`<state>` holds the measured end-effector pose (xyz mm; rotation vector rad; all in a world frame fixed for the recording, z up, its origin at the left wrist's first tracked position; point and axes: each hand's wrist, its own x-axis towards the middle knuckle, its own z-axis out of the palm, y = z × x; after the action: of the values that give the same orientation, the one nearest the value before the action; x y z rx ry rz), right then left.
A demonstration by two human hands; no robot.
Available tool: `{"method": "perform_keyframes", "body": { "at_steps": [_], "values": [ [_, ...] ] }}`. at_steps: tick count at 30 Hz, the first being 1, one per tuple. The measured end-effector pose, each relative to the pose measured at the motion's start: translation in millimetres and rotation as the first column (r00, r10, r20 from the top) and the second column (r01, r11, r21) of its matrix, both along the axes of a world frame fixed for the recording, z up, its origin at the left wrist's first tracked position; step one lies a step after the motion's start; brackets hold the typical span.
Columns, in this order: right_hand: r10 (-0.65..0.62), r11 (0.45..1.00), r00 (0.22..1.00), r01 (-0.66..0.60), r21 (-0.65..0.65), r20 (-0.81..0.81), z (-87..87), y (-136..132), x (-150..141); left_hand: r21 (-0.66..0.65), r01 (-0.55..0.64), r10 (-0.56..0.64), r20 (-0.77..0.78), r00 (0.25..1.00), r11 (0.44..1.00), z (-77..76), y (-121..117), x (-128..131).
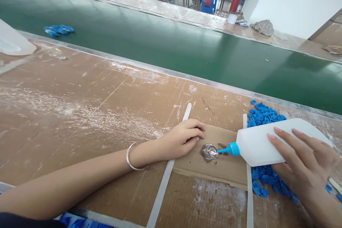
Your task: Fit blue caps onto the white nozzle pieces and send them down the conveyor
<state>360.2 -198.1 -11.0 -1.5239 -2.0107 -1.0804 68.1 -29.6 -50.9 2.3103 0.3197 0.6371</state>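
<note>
My right hand (307, 164) is wrapped round a white plastic squeeze bottle (263, 144) tipped nearly on its side. Its blue nozzle (230, 149) points left, with the tip at the rim of a small clear cup (210, 152). The cup stands on a piece of brown cardboard (187, 166), with dark wet marks around it. To the left of the cup, my left hand (184, 139) rests on the cardboard's edge, fingers loosely bent and apart, holding nothing. Many small blue pieces (263, 114) lie in a heap behind and under the bottle.
White tape strips (161, 192) run along both sides of the cardboard. Beyond the cardboard-covered table (80, 114) lies a green conveyor belt (160, 46), carrying a cluster of blue pieces (58, 30) at far left. A whitish container (14, 39) stands at the left edge.
</note>
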Motion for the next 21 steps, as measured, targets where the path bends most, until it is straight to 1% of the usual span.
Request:
{"method": "perform_keyframes", "body": {
  "at_steps": [6, 11, 21],
  "values": [
    [-0.005, 1.000, 1.000, 0.005, -0.006, 0.005, -3.2, -1, 1, 0.003, 0.003, -0.003, 0.001, 1.000, 1.000, -0.1, 0, -1],
    [-0.022, 1.000, 0.999, 0.022, -0.021, 0.034, -2.3, 0, -1, 0.003, 0.004, -0.004, 0.007, 1.000, 1.000, -2.0, 1, 0],
    [-0.069, 0.997, 0.998, 0.069, -0.022, -0.002, -2.4, 3, -9, 0.000, 0.002, -0.002, 0.006, 1.000, 1.000, -1.1, 0, 0]
  ]
}}
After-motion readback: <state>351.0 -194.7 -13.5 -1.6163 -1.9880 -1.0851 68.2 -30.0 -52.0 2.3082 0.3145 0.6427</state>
